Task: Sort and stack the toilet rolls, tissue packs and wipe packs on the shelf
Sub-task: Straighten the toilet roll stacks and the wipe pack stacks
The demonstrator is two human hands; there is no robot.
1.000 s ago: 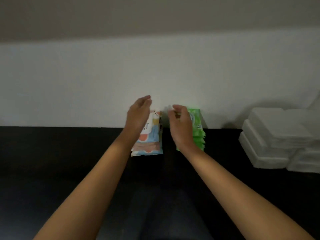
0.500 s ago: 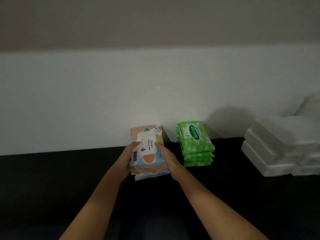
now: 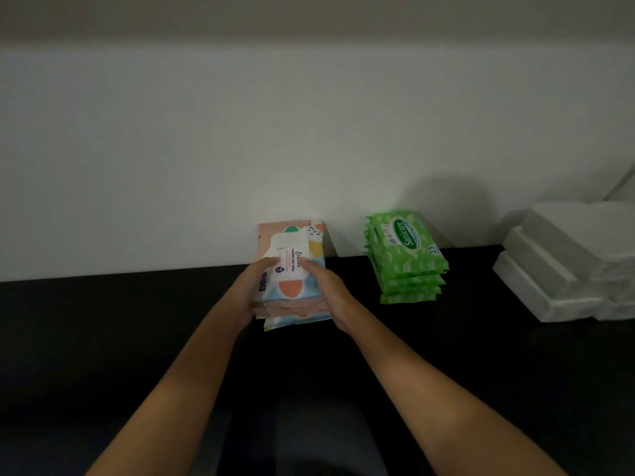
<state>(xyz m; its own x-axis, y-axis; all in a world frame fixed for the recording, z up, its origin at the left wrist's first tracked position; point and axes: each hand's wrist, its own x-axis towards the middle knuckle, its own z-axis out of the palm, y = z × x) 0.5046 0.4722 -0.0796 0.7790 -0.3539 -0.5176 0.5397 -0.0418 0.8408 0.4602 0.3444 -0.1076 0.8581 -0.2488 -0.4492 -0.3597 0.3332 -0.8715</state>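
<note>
A stack of colourful patterned wipe packs (image 3: 292,255) stands on the black shelf (image 3: 103,321) against the white wall. My left hand (image 3: 252,290) holds its left side with the thumb on the top pack. My right hand (image 3: 331,297) holds its right side, thumb also on top. To the right is a stack of green Sanicare wipe packs (image 3: 405,259), apart from both hands. Further right sit stacked white tissue packs (image 3: 563,266).
The white wall (image 3: 309,149) runs right behind the stacks. Dark shelf surface stretches to the left of the patterned stack and in front of all three stacks.
A second ago my right hand was at the green stack and my left above the patterned packs. Both hands now clasp the patterned stack from its sides.
</note>
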